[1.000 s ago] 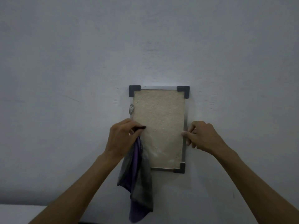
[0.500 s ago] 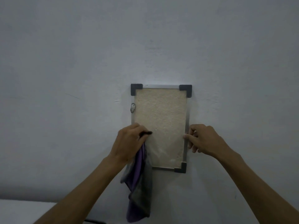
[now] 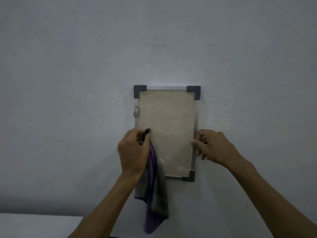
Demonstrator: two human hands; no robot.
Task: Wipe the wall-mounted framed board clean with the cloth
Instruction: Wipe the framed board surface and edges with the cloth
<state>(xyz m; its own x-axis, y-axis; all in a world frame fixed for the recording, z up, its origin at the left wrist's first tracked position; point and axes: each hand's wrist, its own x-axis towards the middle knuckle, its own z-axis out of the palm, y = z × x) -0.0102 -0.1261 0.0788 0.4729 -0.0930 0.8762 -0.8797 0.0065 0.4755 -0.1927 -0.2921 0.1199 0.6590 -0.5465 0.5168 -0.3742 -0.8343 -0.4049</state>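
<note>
The board (image 3: 167, 127) is a sandy tan with tiny speckles all over; its frame (image 3: 195, 121) is shiny silver, with dark grey corner caps (image 3: 193, 91); the cloth (image 3: 155, 194) is purple on one side and dull grey on the other; the wall (image 3: 85, 66) is pale bluish grey; the surface (image 3: 34, 224) low at the left is white.

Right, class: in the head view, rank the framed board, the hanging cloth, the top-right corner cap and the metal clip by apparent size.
1. Framed board, clearly largest.
2. Cloth, partly hidden by the left hand, so its full size is unsure.
3. Top-right corner cap.
4. Metal clip, smallest.
</note>
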